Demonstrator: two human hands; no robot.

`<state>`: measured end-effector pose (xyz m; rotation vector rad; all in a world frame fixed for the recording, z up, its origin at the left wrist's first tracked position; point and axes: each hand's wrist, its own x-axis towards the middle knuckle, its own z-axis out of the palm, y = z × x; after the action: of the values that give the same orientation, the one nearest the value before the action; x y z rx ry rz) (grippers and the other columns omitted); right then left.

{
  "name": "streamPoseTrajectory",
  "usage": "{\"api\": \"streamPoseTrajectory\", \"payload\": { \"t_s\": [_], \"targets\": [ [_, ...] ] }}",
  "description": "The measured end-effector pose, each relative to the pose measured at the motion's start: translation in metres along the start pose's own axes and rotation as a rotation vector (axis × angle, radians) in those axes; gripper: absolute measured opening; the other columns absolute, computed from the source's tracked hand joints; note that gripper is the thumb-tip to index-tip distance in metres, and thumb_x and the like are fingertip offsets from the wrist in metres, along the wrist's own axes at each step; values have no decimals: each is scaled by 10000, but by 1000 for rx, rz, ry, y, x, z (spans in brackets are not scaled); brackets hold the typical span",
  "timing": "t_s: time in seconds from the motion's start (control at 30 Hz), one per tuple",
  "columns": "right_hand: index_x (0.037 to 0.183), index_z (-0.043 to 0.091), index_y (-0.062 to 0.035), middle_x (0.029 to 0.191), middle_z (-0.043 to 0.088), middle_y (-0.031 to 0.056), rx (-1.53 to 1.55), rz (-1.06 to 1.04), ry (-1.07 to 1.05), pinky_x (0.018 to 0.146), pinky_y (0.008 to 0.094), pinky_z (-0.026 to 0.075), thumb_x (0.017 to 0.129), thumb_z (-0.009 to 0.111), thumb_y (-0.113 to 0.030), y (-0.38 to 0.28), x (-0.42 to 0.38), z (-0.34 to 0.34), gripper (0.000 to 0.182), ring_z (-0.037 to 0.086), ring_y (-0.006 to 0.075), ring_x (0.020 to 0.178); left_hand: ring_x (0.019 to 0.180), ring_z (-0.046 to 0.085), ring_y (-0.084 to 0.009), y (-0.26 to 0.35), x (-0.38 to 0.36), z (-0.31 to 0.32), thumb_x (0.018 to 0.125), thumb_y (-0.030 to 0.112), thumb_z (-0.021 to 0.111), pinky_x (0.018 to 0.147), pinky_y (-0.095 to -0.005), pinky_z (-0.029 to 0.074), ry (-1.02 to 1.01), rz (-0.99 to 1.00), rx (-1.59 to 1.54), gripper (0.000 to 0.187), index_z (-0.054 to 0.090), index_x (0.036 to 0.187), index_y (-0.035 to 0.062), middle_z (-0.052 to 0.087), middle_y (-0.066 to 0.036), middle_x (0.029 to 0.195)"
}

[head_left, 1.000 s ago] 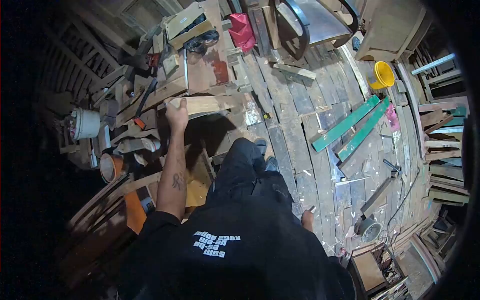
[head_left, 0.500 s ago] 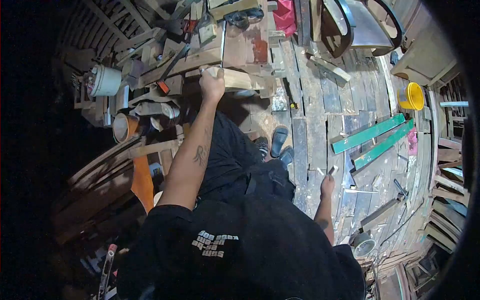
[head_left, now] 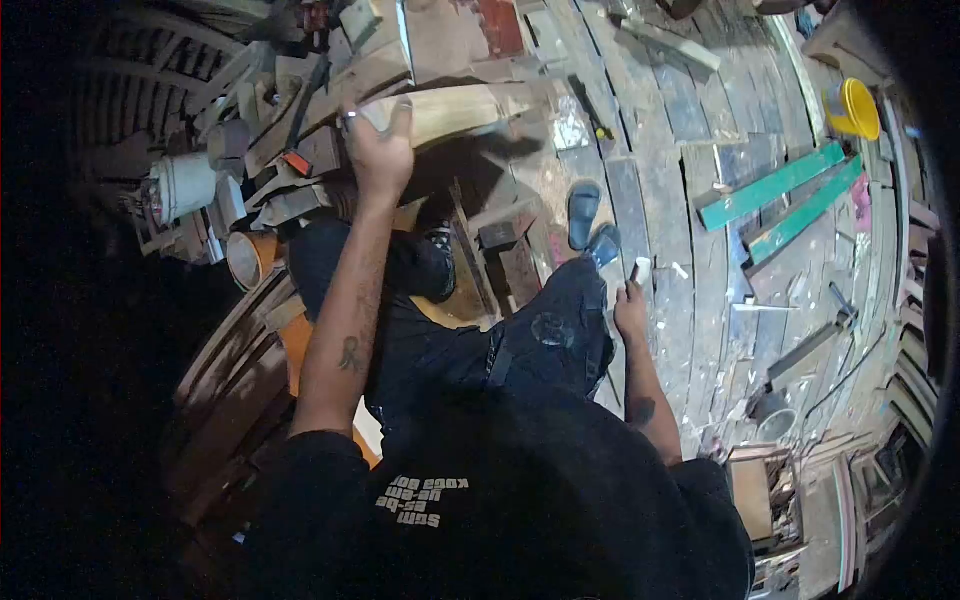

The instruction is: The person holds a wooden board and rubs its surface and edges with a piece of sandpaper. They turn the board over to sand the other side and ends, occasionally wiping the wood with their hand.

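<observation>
My left hand (head_left: pixel 382 150) is wrapped round the left end of a pale, shaped piece of wood (head_left: pixel 450 112), its thumb lying over the near face. The piece extends right, toward the boards. Lower right, my right hand (head_left: pixel 630 305) is closed round a small object (head_left: pixel 642 268) with a dark part and a pale end, too small to name. That hand is beside my right knee, over the plank floor. Dark sandals (head_left: pixel 584 212) lie between the two hands.
Two green boards (head_left: pixel 775 185) lie on the plank floor (head_left: pixel 685 330) at the right. Beyond them stands a yellow bucket (head_left: pixel 855 108). A white bucket (head_left: pixel 185 187), an orange bucket (head_left: pixel 250 258) and wood scraps are at the left. A grey pot (head_left: pixel 775 415) is lower right.
My left hand has lifted the wood from among the pieces, and it now looks larger and nearer. My legs have spread apart, and the view has shifted. My right hand still holds the small object.
</observation>
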<state>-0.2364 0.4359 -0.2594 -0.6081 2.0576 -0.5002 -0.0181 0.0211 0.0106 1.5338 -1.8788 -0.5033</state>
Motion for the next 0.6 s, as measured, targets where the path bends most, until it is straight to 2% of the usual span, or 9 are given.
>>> {"api": "streamPoseTrajectory", "payload": {
  "t_s": [0.03,0.1,0.17,0.2,0.27,0.3,0.33,0.4,0.6],
  "targets": [
    [1386,590,61,1472,548,277,-6,-21,7,1191,443,369,1030,531,-236,2,-3,13,468,488,416,1410,1186,612,-337,-27,1,3,949,184,738,1046,-442,457,-36,-156,-137,559,462,1386,-29,615,-251,1274],
    [1419,551,66,1504,508,291,-15,35,-25,1190,458,367,1025,548,-221,-13,-12,30,488,466,434,1423,1194,607,-332,4,0,-10,940,146,736,1058,-437,448,-53,-115,-10,558,467,1394,-38,623,-233,1250],
    [1465,488,75,1550,447,275,-16,-56,121,1196,489,354,1001,592,-185,-18,-4,56,542,433,459,1428,1210,604,-311,-10,5,-16,948,121,722,1067,-412,446,-104,85,65,546,472,1406,-39,613,-214,1269],
    [1473,474,78,1558,437,277,-37,-104,185,1199,507,343,994,598,-153,-13,0,71,546,400,463,1448,1228,597,-273,-3,3,-13,950,90,713,1085,-385,442,-108,-95,-172,509,493,1393,-33,612,-175,1278],
    [1476,473,76,1559,432,285,-7,-112,263,1202,506,339,997,591,-144,-33,11,79,540,396,461,1453,1242,590,-248,-8,5,-17,953,42,695,1105,-375,442,-181,37,-183,494,495,1401,-17,597,-161,1327],
    [1479,472,74,1559,427,294,19,-139,317,1204,505,336,1001,585,-135,-45,13,80,534,392,458,1457,1266,585,-258,-3,6,-20,962,27,678,1111,-383,441,-217,2,-146,497,485,1418,-6,577,-162,1352],
    [1478,475,75,1556,428,303,-16,-128,370,1203,500,338,1013,580,-140,-52,22,84,522,409,459,1446,1306,571,-273,-1,7,-19,967,22,666,1134,-397,429,-228,-107,-335,496,477,1425,-9,558,-174,1390],
    [1471,484,76,1556,429,301,0,-99,442,1203,494,338,1018,582,-156,-55,39,99,517,411,455,1445,1390,526,-329,0,8,-19,977,30,639,1208,-443,372,-225,-75,-388,501,451,1438,-25,488,-225,1500],
    [1443,521,71,1506,493,292,-52,-48,628,1144,488,406,1035,583,-210,-76,58,125,500,497,462,1370,1428,492,-387,-27,5,-24,952,116,657,1233,-507,366,-212,-14,-549,563,421,1445,-22,488,-285,1499]
  ]
}}
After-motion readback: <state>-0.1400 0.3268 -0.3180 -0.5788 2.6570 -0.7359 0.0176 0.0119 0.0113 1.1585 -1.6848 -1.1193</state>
